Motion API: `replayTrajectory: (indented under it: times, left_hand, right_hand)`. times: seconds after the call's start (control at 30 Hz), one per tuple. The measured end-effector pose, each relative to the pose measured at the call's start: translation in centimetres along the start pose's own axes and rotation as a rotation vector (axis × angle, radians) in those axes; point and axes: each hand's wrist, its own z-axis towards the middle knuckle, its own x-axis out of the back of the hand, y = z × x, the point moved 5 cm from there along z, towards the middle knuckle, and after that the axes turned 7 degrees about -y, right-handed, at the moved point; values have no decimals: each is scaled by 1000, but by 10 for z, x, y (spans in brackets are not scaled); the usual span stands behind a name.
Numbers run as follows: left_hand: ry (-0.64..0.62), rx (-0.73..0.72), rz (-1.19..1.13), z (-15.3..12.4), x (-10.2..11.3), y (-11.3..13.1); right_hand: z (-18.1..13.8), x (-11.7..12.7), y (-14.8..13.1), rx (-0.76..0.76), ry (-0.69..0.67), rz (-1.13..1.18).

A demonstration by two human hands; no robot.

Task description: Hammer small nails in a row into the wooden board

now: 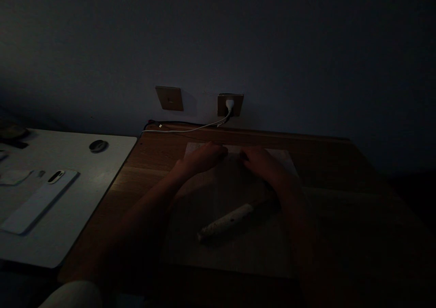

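In dim light, a thin rectangular board (218,253) lies on the wooden table. My left hand (208,156) is at its far edge, left of the middle, with the fingers curled over the edge. Close by on the right, my right hand (259,161) is closed at the same edge, a short gap between the two. Nearer to me, a long pale object with dark spots (225,221) lies slantwise on the board. It looks like a wrapped handle, and a dark, narrow part runs from it toward my right forearm. Shadow hides its exact kind.
A white table (98,181) adjoins on the left, bearing a white phone (41,203) and a small round dark object (98,146). A white cable (190,130) runs along the wooden table's (136,171) back edge to a wall socket (230,105). Another wall plate (169,98) is beside it.
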Motion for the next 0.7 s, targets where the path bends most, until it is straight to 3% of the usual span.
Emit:
replayTrajectory:
  times: [0.37, 0.53, 0.7]
  left_hand:
    - [48, 191, 5, 0, 1, 0]
    - [10, 245, 55, -2, -1, 0]
    - [-34, 251, 117, -4, 1, 7]
  right_hand:
    - [1, -6, -21, 64, 48, -22]
    - [5, -12, -27, 62, 49, -14]
    - [-3, 3, -25, 102, 12, 40]
